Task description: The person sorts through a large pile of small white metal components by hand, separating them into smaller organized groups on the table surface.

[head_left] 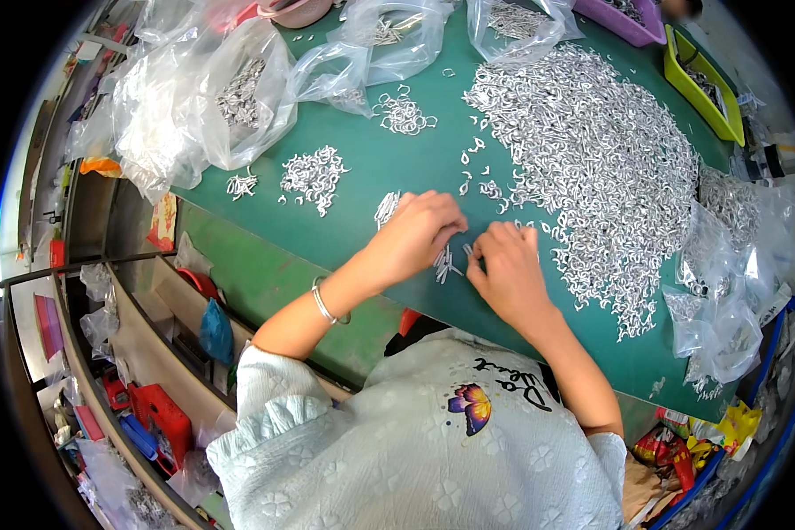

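Observation:
My left hand [418,232] and my right hand [506,268] rest close together on the green table [389,177], fingers curled over a small row of silver metal hooks [444,262] lying between them. Whether either hand grips a hook is hidden by the fingers. A big heap of the same silver hooks [592,159] spreads just right of my right hand. Smaller piles [314,177] lie left of my left hand, with another little bundle [385,208] beside its knuckles. A silver bangle [323,305] circles my left wrist.
Clear plastic bags with hooks [230,97] crowd the far left of the table, and more bags [724,291] sit at the right edge. A yellow-green tray [702,84] and a purple tray [627,22] stand at the back right. Shelves with red tools [155,415] lie below left.

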{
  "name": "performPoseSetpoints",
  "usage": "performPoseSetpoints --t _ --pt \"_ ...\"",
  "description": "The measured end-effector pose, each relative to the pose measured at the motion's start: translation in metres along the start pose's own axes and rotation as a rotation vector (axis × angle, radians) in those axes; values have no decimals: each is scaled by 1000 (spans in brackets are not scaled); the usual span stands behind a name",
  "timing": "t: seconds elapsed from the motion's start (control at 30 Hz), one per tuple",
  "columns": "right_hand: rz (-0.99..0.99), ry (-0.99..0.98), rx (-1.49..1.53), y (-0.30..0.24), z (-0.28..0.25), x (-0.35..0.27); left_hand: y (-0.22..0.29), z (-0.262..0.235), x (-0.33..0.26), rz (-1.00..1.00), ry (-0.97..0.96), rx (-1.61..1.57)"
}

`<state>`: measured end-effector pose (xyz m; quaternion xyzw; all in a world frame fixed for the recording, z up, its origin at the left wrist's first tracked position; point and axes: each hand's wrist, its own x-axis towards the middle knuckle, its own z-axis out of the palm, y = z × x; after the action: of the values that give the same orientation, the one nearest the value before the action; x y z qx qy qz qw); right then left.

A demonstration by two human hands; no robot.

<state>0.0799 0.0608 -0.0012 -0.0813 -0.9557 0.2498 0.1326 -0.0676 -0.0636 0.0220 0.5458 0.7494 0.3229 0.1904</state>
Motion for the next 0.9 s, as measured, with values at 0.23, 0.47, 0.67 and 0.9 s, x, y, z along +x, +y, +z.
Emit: performPoseSetpoints --t 0.23,0.47,0.67,0.9 --pt "60 -182 281 -4 -17 1 -12 5 -50 10 189 -127" --pt "-64 -42 362 -26 13 -9 -19 28 -62 -223 324 254" --pt "-51 26 433 -16 11 4 -10 34 -66 -186 404 -20" --pt "-124 -173 274 -18 13 2 -1 44 -85 -117 819 -375"
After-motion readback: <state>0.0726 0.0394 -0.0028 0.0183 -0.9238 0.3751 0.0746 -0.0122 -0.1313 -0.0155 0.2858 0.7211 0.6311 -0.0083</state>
